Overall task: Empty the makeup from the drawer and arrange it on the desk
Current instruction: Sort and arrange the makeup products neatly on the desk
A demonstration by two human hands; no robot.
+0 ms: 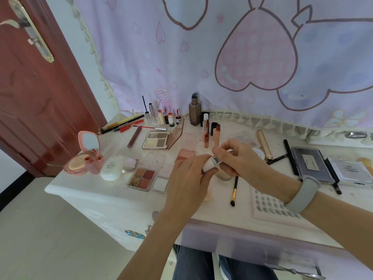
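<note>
Both hands hold one small white tube point(212, 163) just above the desk point(121, 201): left hand point(187, 178) grips its body, right hand point(236, 156) pinches the top. Best keep it upright and set it among the standing lip tints point(171, 118), without knocking neighbours

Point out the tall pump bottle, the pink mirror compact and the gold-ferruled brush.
tall pump bottle point(195, 114), head view, on its grey body.
pink mirror compact point(89, 141), head view, on its mirror.
gold-ferruled brush point(234, 192), head view, on its ferrule.

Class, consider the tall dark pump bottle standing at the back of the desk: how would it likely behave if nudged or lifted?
The tall dark pump bottle stands upright, narrow for its height, so a sideways nudge would probably tip it. Its squarish body looks unlikely to roll. It seems rigid, possibly glass, so perhaps heavy and breakable.
</note>
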